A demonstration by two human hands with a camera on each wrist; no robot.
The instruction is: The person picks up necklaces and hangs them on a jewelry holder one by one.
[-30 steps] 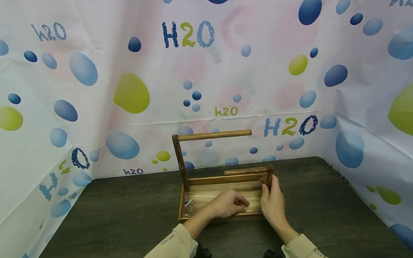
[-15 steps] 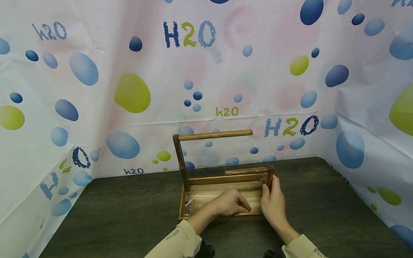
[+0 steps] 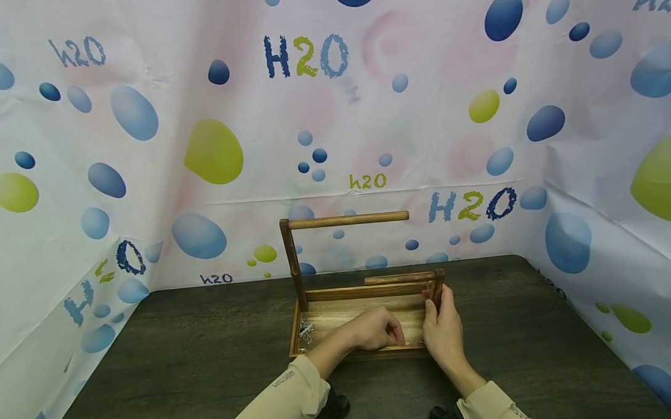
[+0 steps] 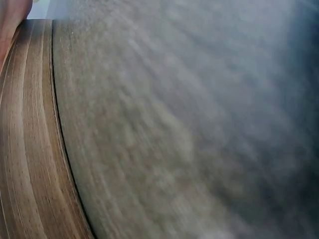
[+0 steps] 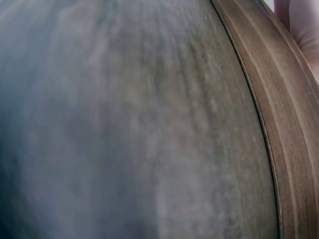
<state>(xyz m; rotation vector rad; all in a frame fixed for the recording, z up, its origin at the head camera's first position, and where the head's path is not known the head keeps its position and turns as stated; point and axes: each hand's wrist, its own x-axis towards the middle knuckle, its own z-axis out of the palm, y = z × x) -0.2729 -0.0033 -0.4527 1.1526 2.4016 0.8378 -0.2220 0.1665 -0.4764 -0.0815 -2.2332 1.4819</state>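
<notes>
A shallow wooden tray (image 3: pixel 339 320) with raised handle posts stands on the dark table. At its right end, my right hand (image 3: pixel 446 332) grips the short post (image 3: pixel 438 289), thumb in front and fingers behind. My left hand (image 3: pixel 375 330) reaches over the front wall with its fingers bent down to the tray floor. Its fingertips are partly hidden, and I cannot tell whether they pinch anything. Small silvery metal pieces (image 3: pixel 306 329) lie in a heap at the tray's left end. In both wrist views the tray's outer wall (image 4: pixel 30 139) fills one side, with some skin above it.
A tall post (image 3: pixel 291 260) at the tray's left carries a long rod (image 3: pixel 349 219) with a free right end. From the short post a shorter rod (image 3: pixel 399 279) points left. Behind the dark wooden table (image 3: pixel 207 343) hangs a patterned white sheet (image 3: pixel 288 118).
My left hand has lowered its fingertips to the tray floor close to the front wall. The right hand keeps its grip, and the tray stays in place.
</notes>
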